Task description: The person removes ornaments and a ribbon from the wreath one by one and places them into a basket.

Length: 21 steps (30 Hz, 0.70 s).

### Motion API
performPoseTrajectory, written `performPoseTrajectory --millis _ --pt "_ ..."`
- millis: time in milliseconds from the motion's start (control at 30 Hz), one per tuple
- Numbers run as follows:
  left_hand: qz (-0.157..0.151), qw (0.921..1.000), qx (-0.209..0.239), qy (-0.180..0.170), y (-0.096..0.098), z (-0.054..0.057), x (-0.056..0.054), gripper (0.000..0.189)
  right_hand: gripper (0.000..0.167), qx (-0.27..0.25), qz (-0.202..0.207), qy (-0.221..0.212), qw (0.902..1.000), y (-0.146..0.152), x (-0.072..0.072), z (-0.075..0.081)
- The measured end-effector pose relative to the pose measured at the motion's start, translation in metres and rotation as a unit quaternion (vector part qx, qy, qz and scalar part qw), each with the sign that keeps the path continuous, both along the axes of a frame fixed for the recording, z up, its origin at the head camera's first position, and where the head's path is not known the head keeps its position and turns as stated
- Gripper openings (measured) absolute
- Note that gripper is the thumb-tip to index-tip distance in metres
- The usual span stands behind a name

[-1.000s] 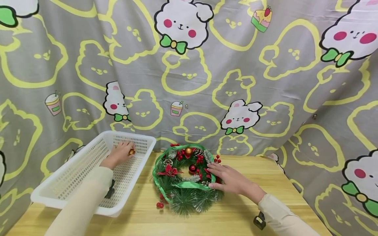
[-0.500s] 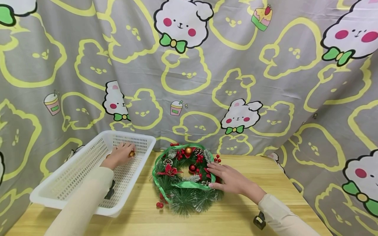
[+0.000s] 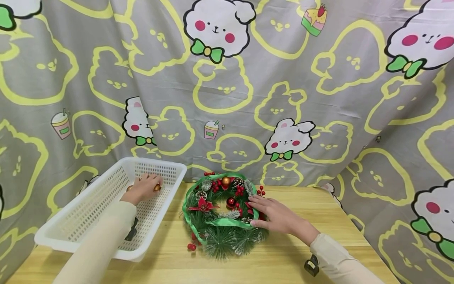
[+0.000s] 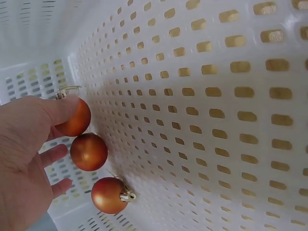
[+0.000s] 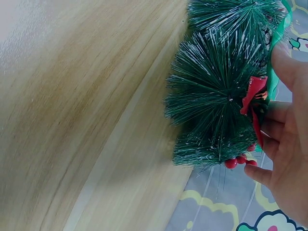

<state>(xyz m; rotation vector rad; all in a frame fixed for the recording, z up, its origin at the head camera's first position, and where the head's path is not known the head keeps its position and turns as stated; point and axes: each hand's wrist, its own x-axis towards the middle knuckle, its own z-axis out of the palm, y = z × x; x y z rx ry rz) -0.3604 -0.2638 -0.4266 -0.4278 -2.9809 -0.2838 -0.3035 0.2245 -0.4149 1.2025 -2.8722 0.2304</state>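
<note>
Inside the white basket [image 3: 156, 232], my left hand [image 3: 144, 187] pinches an orange bauble [image 4: 77, 118] by its gold-capped end, thumb on top. A second orange bauble [image 4: 89, 152] lies right beside it, and a third orange bauble [image 4: 109, 195] with a gold cap sits nearer. My right hand [image 3: 274, 216] rests on the right side of a green wreath [image 3: 220, 240], fingers fairly straight. Its thumb touches the green ribbon [image 5: 272, 79], and its fingers lie by a red petal [image 5: 255, 94]. Pine cones, red berries and a gold bauble [image 3: 226, 181] decorate the wreath.
The wreath lies on a wooden table [image 3: 283, 264], with the basket close on its left. A patterned curtain [image 3: 227, 98] hangs behind and around the table. A black wrist device [image 3: 312, 265] sits below the right sleeve.
Among the baubles, my left hand shifts slightly. The bauble at its fingertips moves a little nearer, and another shows on the hand's left side. My right hand stays on the wreath.
</note>
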Motion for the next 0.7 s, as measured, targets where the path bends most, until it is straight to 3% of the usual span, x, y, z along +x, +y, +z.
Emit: performPoseTrajectory --millis 700 --pt "0.001 0.9997 -0.012 -0.023 0.0027 0.0047 0.0037 0.016 0.076 0.004 -0.001 -0.004 1.0000 -0.0005 0.0004 0.0019"
